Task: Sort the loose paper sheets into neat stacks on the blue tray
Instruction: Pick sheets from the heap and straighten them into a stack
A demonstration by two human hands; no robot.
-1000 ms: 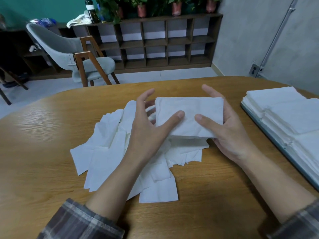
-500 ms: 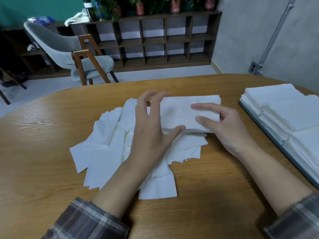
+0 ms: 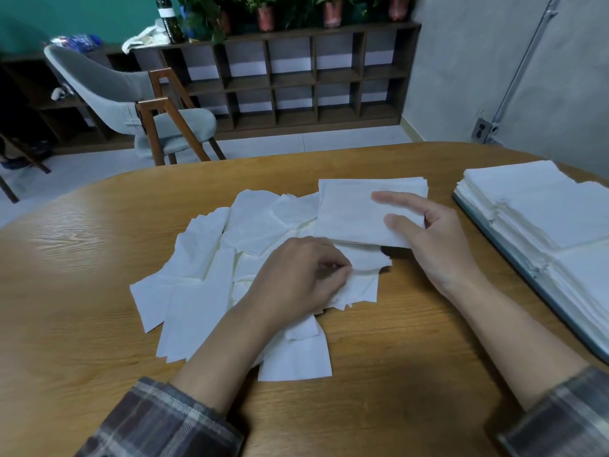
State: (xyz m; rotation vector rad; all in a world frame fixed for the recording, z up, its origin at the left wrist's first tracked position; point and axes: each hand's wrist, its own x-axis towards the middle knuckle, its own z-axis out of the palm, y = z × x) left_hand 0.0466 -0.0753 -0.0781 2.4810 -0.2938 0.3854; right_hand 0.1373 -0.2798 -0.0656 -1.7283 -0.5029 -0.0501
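A loose pile of white paper sheets (image 3: 204,285) lies spread over the middle of the wooden table. My right hand (image 3: 435,245) holds a small squared stack of sheets (image 3: 349,212) just above the pile's right end, thumb and forefinger on top, other fingers beneath. My left hand (image 3: 303,275) is down on the pile with its fingers curled, pinching the edge of a loose sheet (image 3: 362,278). The blue tray (image 3: 514,258) sits at the table's right side, only its edge showing under neat white stacks (image 3: 540,212).
The oval wooden table (image 3: 66,324) has bare wood to the left and in front of the pile. Beyond it stand a grey chair (image 3: 131,103) and a low dark shelf unit (image 3: 296,74) with potted plants.
My left hand let go of the small stack, dropped to the pile and curled onto a loose sheet. My right hand keeps the stack alone, shifted slightly right.
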